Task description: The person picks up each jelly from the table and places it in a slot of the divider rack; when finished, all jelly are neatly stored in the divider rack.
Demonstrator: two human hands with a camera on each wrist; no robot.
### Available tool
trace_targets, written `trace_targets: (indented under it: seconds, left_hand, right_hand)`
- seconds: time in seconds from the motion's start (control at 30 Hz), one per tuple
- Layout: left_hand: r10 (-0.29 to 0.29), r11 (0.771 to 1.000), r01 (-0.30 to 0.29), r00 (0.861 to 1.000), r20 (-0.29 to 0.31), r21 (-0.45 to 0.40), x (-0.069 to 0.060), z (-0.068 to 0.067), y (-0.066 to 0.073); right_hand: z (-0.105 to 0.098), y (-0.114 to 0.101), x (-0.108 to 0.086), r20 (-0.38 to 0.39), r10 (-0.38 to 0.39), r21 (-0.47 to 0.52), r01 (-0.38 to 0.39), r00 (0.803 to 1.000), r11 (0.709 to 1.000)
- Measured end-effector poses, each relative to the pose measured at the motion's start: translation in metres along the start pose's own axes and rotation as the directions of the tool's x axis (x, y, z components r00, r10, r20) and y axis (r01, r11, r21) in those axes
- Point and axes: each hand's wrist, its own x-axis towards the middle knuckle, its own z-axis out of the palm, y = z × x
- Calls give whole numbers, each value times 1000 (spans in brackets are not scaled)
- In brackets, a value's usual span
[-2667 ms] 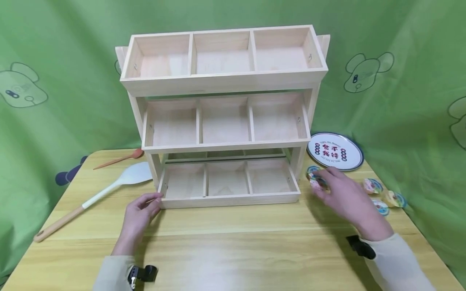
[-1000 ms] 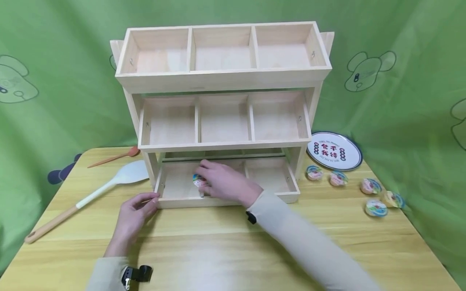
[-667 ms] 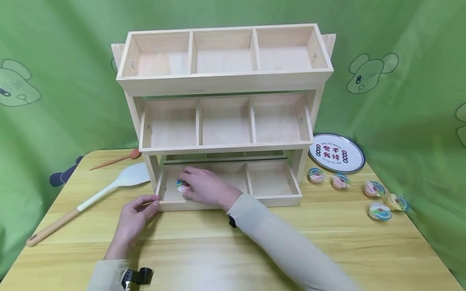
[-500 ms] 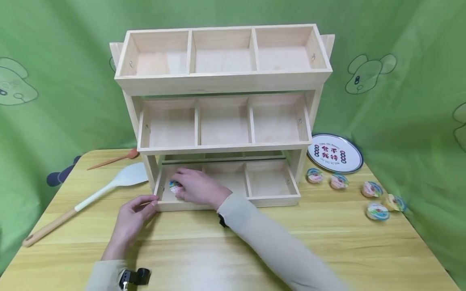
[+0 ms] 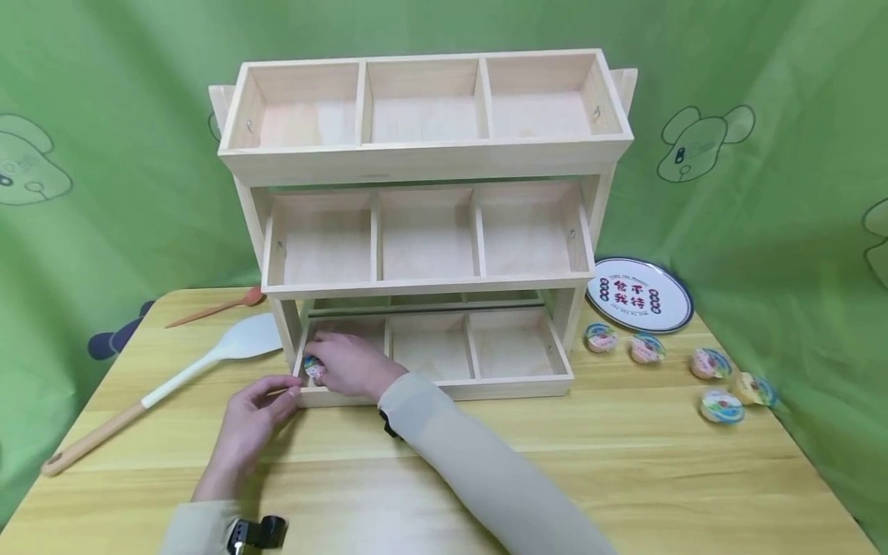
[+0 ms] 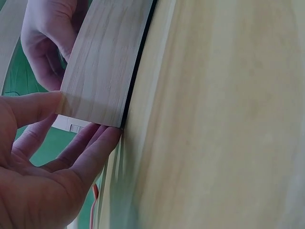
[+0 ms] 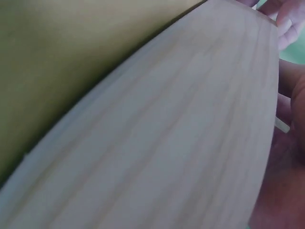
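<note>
Small pink plastic jelly cup with a blue-patterned lid (image 5: 314, 369): I see it in the left compartment of the pale wooden bottom tray (image 5: 444, 391), pinched in the right hand (image 5: 349, 364). The left hand (image 5: 251, 418) grips that tray's front left corner. Close around the cup stand the tray's left and front walls; the pale wooden middle tray (image 5: 426, 285) sits above. Five similar jelly cups (image 5: 647, 348) lie right on the tabletop (image 5: 486, 439). The blue lid side points leftward, away from the palm; fingers hide its long axis from me.
</note>
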Motion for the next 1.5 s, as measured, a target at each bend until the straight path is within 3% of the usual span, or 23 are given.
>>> trace_targets:
  seconds: [0.27, 0.63, 1.13, 1.5]
  left_hand:
    - [-2, 999, 2, 1000, -4, -43, 0, 3, 0]
    - [-1, 1000, 2, 1000, 26, -12, 2, -1, 0]
    - [1, 1000, 0, 1000, 32, -23, 2, -1, -1]
    - [11, 1000, -10, 1000, 26, -12, 1, -1, -3]
  right_hand:
    - [0, -1, 1, 15, -21, -35, 22, 1000, 999]
    - [-7, 3, -5, 18, 70, 116, -72, 997, 991]
    - [-37, 2, -54, -25, 55, 153, -51, 998, 987]
    - [-47, 15, -97, -64, 48, 157, -37, 997, 987]
